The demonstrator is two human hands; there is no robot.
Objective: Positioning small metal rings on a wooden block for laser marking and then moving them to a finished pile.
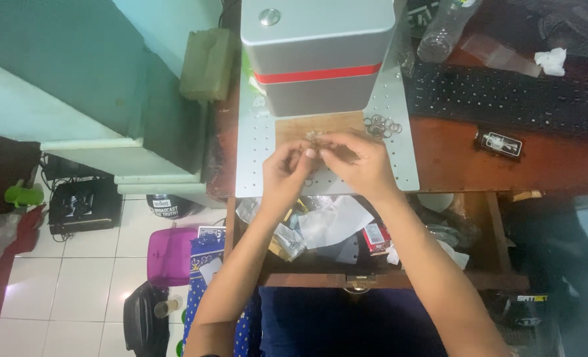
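I am holding both hands together over the wooden board (317, 125) that is lying on the perforated grey plate (400, 158), just in front of the grey machine with the red band (317, 56). My left hand (287, 168) is pinching a small pale metal piece (312, 137) between thumb and forefinger, fingers curled in. My right hand (360, 162) is closing on the same small piece from the other side, its fingertips meeting those of the left. The piece is too small and too blurred for me to be telling its shape for sure; what is showing of it is running roughly across, from one hand toward the other, and sitting just above the near edge of the wooden board. Which end is pointing where, I cannot tell.

To the right of the wooden board, a heap of small metal rings (382, 125) is lying on the plate, close to my right hand but not touching it. Further right of the board, a black keyboard (505, 99) is resting on the reddish bench (452, 158), with a small dark box (499, 143) lying in front of it and a clear plastic bottle (444, 26) lying behind it. Below the board, under my wrists, an open drawer (333, 228) is holding crumpled paper and wrappers. To the left of the board, a greenish block (207, 64) is sitting at the bench edge.
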